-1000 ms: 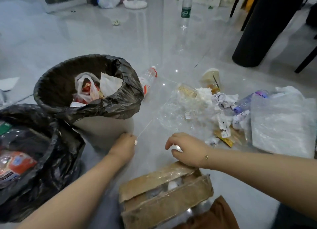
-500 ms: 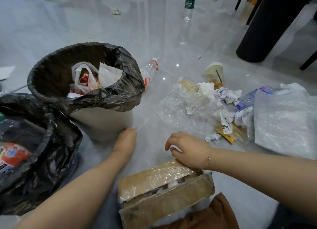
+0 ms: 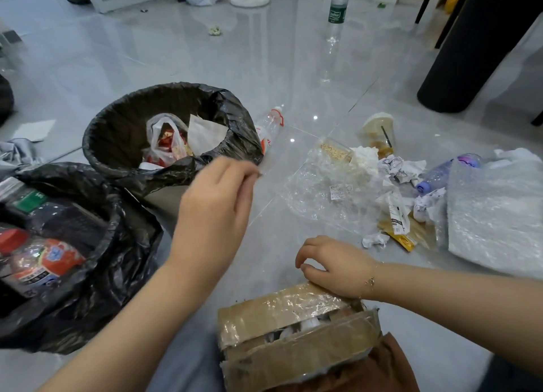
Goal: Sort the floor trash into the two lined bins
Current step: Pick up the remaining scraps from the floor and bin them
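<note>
Left hand point(image 3: 217, 203) raised, fingertips pinched together, contents too small to tell, bin point(image 3: 123, 145) just beyond it; right hand point(image 3: 332, 267) loosely curled, empty, resting on taped box point(image 3: 293, 333) below, trash pile point(image 3: 376, 186) beyond

so the left hand point(image 3: 216, 203) came up off the floor, now raised at the near rim of the round bin point(image 3: 123, 112) mid-frame, fingertips pinched together. Can't tell what it's holding, too thin to see.
</note>
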Demonstrator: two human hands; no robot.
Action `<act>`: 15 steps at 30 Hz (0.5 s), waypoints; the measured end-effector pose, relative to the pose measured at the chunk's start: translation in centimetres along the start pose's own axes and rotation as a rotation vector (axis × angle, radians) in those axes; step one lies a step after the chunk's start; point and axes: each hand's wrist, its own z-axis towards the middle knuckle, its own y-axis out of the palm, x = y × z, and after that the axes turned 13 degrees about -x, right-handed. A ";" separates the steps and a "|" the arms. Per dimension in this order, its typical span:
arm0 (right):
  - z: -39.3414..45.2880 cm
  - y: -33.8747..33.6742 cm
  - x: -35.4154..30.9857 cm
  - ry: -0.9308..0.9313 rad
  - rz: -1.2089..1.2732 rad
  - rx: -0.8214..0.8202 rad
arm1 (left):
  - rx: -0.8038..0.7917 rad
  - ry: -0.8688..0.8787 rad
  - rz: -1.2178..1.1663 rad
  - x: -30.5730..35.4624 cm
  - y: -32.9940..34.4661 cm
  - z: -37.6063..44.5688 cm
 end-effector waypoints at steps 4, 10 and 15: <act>-0.1 -0.2 -0.5 0.005 -0.009 -0.001 | 0.014 -0.165 0.164 -2.5 -2.0 4.2; -0.2 -0.3 -1.1 -0.024 -0.036 -0.024 | -0.442 -0.498 0.344 -7.0 -2.1 6.9; -0.7 -0.3 -0.7 -0.030 0.038 -0.015 | -0.325 -0.417 0.326 -4.7 -2.4 6.5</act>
